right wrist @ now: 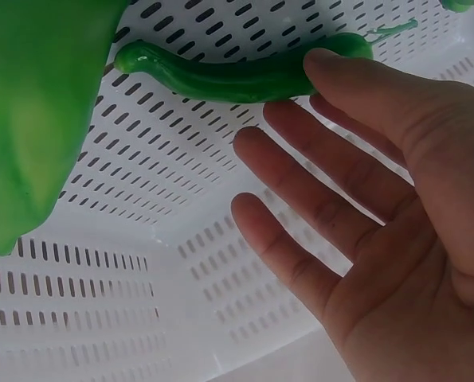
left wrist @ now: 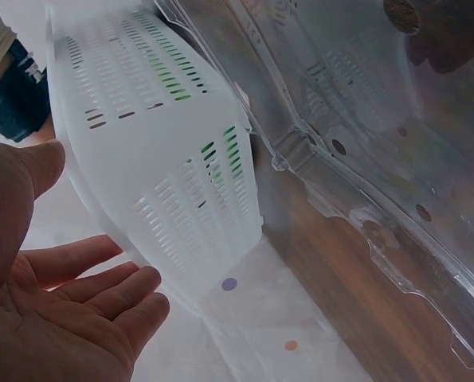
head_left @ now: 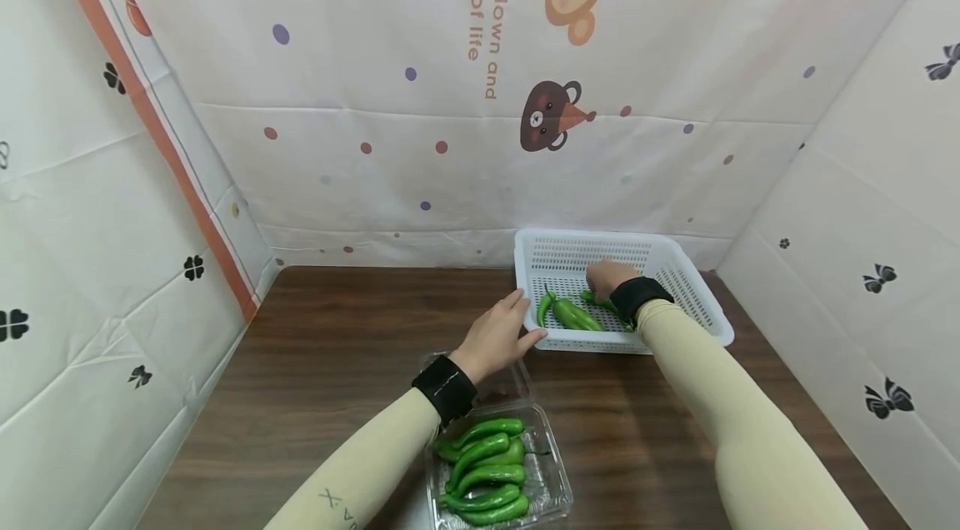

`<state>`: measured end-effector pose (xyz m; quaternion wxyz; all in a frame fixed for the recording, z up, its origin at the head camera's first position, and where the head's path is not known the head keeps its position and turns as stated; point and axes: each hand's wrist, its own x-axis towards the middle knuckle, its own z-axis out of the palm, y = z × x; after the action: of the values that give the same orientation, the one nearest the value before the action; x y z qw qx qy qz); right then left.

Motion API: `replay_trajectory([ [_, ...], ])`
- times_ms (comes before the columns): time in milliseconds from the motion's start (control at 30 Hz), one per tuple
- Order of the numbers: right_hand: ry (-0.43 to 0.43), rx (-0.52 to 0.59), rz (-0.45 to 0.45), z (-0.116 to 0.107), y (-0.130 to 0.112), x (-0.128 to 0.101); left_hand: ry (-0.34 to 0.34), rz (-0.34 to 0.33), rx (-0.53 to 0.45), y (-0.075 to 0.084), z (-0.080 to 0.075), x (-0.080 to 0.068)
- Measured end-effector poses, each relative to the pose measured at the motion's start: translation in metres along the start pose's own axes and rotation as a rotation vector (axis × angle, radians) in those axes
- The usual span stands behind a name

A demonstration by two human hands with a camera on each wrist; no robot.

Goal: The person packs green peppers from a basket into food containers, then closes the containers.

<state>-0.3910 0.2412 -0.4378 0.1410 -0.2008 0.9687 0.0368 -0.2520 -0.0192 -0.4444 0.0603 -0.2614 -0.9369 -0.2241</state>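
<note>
In the head view my right hand [head_left: 611, 276] reaches into a white perforated basket [head_left: 693, 284]. Its thumb and index finger pinch a slender green chili pepper [right wrist: 221, 79] close to the stem end, while the other fingers extend loosely. A larger green pepper [head_left: 576, 315] lies in the same basket beside a thin curved one [head_left: 543, 309]. My left hand [head_left: 495, 338] rests against the basket's near left corner, fingers fairly straight. Below the left wrist, a clear plastic clamshell box [head_left: 557, 476] holds several green chili peppers [head_left: 487, 472].
The box's transparent lid [left wrist: 356, 183] is raised beneath my left forearm, close to the basket. Brown wooden tabletop [head_left: 322, 347] extends to the left. Patterned cloth walls [head_left: 420, 163] enclose the back and both sides.
</note>
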Motion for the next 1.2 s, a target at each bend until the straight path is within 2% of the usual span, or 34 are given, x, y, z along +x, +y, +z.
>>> replay_trajectory([
  [1033,-0.026,0.057,0.024,0.0066,0.0033,0.0083,0.0,-0.001,0.012,0.0006,0.0014,-0.0002],
  [1200,0.009,0.031,-0.014,0.0026,0.0028,0.0058,-0.007,-0.007,0.015,0.0013,0.0004,-0.0009],
])
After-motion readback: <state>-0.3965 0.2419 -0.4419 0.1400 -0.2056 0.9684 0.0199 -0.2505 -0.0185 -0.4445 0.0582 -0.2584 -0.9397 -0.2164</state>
